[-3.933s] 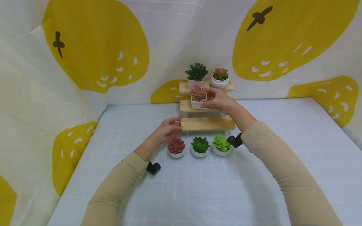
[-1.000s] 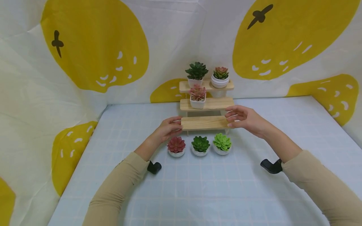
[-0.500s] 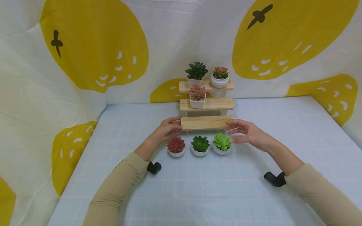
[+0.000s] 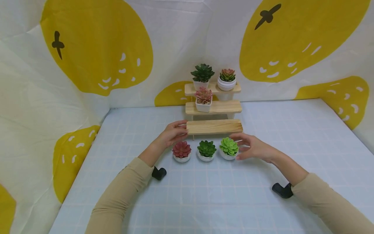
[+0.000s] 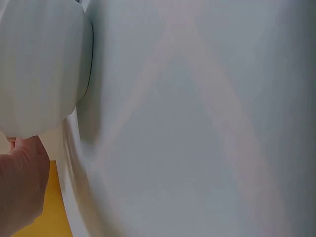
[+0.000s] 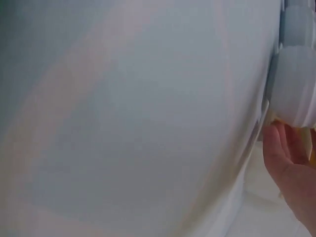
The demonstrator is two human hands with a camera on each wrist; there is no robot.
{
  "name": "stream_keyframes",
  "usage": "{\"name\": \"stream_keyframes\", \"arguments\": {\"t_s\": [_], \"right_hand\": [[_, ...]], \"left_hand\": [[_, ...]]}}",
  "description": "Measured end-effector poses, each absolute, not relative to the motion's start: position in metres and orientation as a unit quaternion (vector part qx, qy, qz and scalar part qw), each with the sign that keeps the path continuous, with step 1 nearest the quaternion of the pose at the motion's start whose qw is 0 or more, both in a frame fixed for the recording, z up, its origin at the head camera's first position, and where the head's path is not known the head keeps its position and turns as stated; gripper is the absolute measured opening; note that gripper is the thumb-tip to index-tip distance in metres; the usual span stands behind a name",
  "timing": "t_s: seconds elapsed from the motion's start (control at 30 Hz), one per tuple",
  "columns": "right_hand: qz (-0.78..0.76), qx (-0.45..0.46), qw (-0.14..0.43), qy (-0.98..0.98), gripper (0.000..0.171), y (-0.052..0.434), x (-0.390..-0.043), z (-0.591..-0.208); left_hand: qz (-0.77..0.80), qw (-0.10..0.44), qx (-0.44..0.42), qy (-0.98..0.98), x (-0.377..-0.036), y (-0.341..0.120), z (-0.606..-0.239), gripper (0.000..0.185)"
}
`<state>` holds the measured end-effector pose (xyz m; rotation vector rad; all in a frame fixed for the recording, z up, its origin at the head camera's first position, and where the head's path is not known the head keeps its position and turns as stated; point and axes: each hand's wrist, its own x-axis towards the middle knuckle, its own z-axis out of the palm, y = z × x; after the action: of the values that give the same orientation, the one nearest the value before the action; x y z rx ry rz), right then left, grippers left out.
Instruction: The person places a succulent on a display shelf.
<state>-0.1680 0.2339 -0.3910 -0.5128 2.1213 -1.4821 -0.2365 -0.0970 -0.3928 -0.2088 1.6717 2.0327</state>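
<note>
1. Versus the frame a second back: the right hand (image 4: 253,148) is lowered from the right end of the bottom shelf board (image 4: 214,126) to the tabletop level, now just beside the light-green succulent (image 4: 229,146). Fingers are loosely spread around the pot's right side — contact cannot be confirmed, nothing is gripped.
2. The left hand (image 4: 173,133) is unchanged: fingers are rested on the left end of the bottom shelf board, lightly curled over its edge.
3. Versus the oldest frame: the pink succulent in the square white pot (image 4: 204,99) is released and left standing on the middle shelf (image 4: 225,107), left side.
4. Containers — the top shelf (image 4: 213,87) is loaded with a dark-green succulent (image 4: 202,75) in a white pot and a red-green succulent (image 4: 227,79) in a round white pot. On the blue gridded table (image 4: 204,195), in a row in front of the stand: red succulent (image 4: 181,151), dark-green succulent in the middle (image 4: 206,150), light-green succulent at right, each in a small white bowl-shaped pot.
5. Orientation: the light-green succulent is stood upright, rosette up; the row of three is run left to right, parallel to the bottom board's long axis.
6. Wrist views are blurred — only pale pot surfaces and a bit of hand are shown.
</note>
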Motion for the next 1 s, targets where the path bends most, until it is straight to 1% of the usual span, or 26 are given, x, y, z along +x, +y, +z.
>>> {"name": "stream_keyframes", "arguments": {"t_s": [0.17,0.43,1.0], "right_hand": [[-0.529,-0.172,0.261,0.789,0.08,0.231,-0.167,-0.391],[-0.514,-0.148,0.259,0.804,0.083,0.226,-0.17,-0.391],[-0.511,-0.143,0.253,0.809,0.082,0.222,-0.172,-0.394]], "left_hand": [[0.747,0.249,-0.072,0.612,-0.237,-0.097,-0.393,0.055],[0.753,0.246,-0.07,0.607,-0.238,-0.098,-0.394,0.055],[0.748,0.248,-0.073,0.612,-0.238,-0.097,-0.394,0.055]]}}
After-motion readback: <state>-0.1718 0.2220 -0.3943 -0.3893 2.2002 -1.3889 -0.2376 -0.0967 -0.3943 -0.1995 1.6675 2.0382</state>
